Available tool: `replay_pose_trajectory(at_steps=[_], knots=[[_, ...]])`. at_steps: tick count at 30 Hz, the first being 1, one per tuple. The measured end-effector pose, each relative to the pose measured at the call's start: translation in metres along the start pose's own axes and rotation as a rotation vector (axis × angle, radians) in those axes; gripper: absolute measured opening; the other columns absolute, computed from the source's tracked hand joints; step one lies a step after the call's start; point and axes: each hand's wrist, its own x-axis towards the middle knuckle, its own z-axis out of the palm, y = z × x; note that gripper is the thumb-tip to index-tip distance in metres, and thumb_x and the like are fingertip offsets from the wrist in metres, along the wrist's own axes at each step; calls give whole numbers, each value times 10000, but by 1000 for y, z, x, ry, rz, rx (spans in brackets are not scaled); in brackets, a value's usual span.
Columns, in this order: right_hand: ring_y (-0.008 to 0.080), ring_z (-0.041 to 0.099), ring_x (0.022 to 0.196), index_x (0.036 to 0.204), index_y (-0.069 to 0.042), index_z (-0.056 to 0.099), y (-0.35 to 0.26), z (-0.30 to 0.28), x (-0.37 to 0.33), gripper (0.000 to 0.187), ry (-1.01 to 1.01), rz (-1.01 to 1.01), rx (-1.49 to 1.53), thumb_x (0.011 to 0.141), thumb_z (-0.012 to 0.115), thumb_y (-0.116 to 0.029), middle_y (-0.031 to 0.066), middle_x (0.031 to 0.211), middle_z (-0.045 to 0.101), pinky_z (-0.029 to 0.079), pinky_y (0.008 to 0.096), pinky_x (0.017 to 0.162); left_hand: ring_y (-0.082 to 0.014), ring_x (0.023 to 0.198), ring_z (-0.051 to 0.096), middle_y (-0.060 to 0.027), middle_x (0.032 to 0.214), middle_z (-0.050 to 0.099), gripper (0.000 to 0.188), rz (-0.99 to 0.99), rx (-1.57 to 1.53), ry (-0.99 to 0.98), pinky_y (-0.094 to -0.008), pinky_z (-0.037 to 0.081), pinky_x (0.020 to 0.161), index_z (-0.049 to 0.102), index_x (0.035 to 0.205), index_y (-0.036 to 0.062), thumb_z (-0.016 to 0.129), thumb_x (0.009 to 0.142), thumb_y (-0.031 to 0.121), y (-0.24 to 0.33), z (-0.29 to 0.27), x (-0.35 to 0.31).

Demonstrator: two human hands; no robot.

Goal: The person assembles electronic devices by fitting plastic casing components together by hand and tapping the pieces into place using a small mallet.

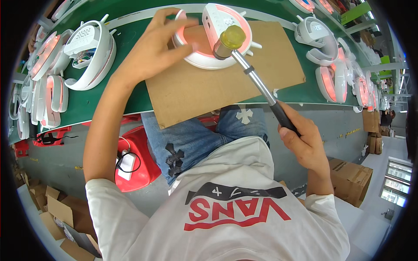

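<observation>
A mallet with a yellow-green head point(234, 37), a metal shaft and a black grip is held in my right hand point(305, 141), which is closed round the grip. Its head is over the lower inner part of a round white and pink device point(211, 62) with small prongs on its rim and a boxy white unit inside. Whether the mallet touches it I cannot tell. At the device's left rim is my left hand point(159, 48), fingers spread and partly blurred, with nothing gripped. Under the device lies a flat cardboard sheet point(257, 80) on the green bench.
Similar white devices stand at the left point(89, 54) and at the right point(315, 37), with more curved pink and white parts beyond both. A red stool point(139, 158) is beside my leg, carrying a white box and black cable. Cardboard boxes point(348, 180) sit on the floor.
</observation>
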Motion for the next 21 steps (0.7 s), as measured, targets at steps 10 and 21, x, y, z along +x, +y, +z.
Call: replay_pose_trajectory(at_steps=[10,21], knots=[[115,473,617,1449,25,469,16,9,0,531,24,16,167,935,570,-64,35,737,544,392,274,587,-358,1092,524,-114,1051,569,489,355,395,62,-494,451,991,560,935,44,883,604,206,8,-1,-6],[142,488,623,1431,40,474,22,18,2,506,4,26,135,945,578,-56,60,720,534,413,294,604,-315,974,519,-82,1021,598,468,472,437,-22,-456,366,931,592,863,61,893,552,241,26,19,-6]])
